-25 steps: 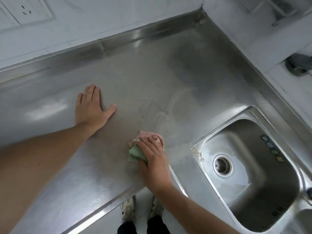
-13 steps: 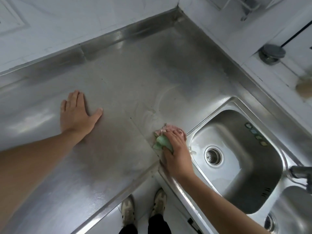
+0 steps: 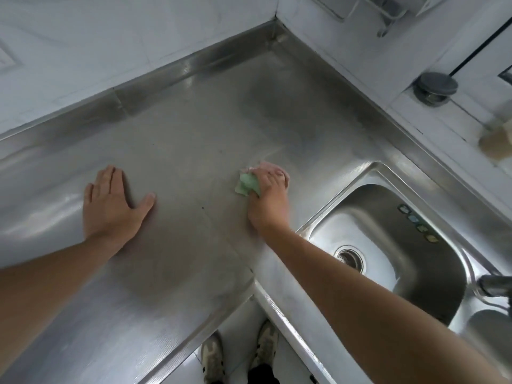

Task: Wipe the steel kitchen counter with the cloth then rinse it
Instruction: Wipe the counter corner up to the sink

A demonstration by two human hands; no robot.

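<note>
The steel counter (image 3: 199, 134) fills an L-shaped corner below white tiled walls. My right hand (image 3: 267, 199) presses a bunched green and pink cloth (image 3: 246, 184) flat onto the counter, just left of the sink (image 3: 393, 245). Most of the cloth is hidden under my fingers. My left hand (image 3: 113, 209) lies flat on the steel further left, fingers spread, holding nothing.
The sink has a round drain (image 3: 350, 257) and small stickers on its far wall. A tap (image 3: 496, 285) juts in at the right edge, with a second basin below it. A round metal object (image 3: 435, 88) sits on the white ledge. My shoes (image 3: 238, 353) show below the counter's front edge.
My right hand slid the cloth from the front edge toward the sink, then back over the counter away from me. The left hand stayed flat. The view shifted to the right.
</note>
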